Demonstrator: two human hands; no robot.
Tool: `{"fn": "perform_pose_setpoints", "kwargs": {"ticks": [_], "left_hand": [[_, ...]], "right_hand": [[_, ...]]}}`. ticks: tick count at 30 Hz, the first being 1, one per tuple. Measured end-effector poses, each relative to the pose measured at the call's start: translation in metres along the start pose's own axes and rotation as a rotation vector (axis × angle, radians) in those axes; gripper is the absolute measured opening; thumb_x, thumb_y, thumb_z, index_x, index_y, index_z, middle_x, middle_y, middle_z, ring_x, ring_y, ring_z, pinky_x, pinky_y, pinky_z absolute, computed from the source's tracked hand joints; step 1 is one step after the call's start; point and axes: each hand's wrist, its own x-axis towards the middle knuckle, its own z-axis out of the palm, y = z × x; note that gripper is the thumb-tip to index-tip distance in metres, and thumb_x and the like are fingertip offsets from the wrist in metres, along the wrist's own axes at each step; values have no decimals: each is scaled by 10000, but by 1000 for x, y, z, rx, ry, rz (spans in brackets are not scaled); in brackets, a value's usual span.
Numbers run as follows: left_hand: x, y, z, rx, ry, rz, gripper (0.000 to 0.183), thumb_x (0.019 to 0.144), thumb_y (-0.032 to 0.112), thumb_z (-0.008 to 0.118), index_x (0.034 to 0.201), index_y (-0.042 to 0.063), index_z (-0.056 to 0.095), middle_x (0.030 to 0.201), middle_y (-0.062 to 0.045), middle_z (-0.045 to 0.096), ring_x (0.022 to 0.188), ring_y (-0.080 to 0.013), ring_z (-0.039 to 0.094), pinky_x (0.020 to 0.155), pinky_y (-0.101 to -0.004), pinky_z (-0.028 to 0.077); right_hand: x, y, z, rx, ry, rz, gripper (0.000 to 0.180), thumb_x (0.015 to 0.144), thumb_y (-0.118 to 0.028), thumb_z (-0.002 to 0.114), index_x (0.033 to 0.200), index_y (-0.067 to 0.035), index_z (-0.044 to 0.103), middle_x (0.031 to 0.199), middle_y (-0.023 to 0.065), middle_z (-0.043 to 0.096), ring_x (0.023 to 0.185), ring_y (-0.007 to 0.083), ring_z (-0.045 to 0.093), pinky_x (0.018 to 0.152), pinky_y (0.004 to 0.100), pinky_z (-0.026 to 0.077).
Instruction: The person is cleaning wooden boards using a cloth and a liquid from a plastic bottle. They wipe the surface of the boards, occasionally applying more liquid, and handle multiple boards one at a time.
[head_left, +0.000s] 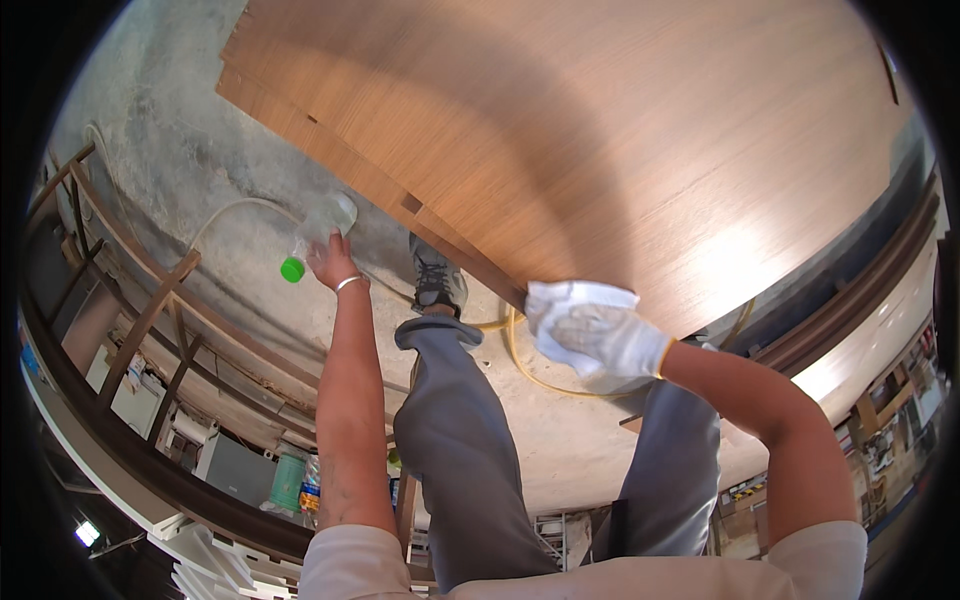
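Observation:
My left hand (334, 262), bare with a bracelet at the wrist, grips a clear plastic bottle (330, 214) with a green cap (292, 270). The bottle is tilted and partly blurred, left of a large wood-grain panel (480, 150). A white knit glove covers my right hand (607, 337). Beneath its fingers, a folded white cloth (581, 289) rests against the near corner of the panel. Small rectangular notches (411, 202) show along the panel's left edge strip.
A brown frame (142, 330) with crossbars stands at left. A pale hose (240, 202) and a yellow hose (555, 386) lie on the concrete floor (172, 142). My shoe (435, 277) is beside the panel's edge. Long brown boards (847, 300) stretch along the right.

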Motion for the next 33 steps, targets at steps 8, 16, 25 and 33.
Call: {"fn": "perform_pose_setpoints", "kwargs": {"ticks": [8, 16, 25, 33], "left_hand": [[-5, -11, -60, 381, -163, -302, 703, 931, 115, 716, 1516, 89, 328, 1339, -147, 625, 1135, -276, 658, 836, -448, 565], [-189, 93, 61, 459, -563, 442, 415, 901, -10, 570, 1315, 18, 578, 1251, -90, 615, 1078, -184, 588, 848, -292, 501], [-479, 146, 451, 718, -1157, 1542, 467, 907, 60, 635, 1365, 37, 544, 1474, -170, 523, 1383, -396, 469, 1145, -511, 391], [-621, 143, 652, 819, -1038, 1880, 431, 909, 132, 631, 1334, 69, 586, 1454, -134, 541, 1379, -358, 465, 1136, -495, 391]], "right_hand": [[-60, 47, -47, -226, 51, -174, 417, 906, -279, 644, 1312, -183, 661, 1495, -62, 563, 1462, 138, 423, 1254, 363, 264], [-212, 101, -103, -525, 754, 802, 405, 857, -254, 637, 1260, -214, 659, 1411, 69, 590, 1360, 322, 493, 1172, 542, 327], [-244, 121, -84, 66, 888, 348, 507, 889, -338, 690, 1373, -200, 626, 1456, -22, 575, 1447, 190, 447, 1250, 448, 285], [-320, 260, -307, -405, 1475, 686, 427, 884, -293, 651, 1287, -154, 686, 1404, 65, 639, 1374, 291, 518, 1213, 560, 279]]}}
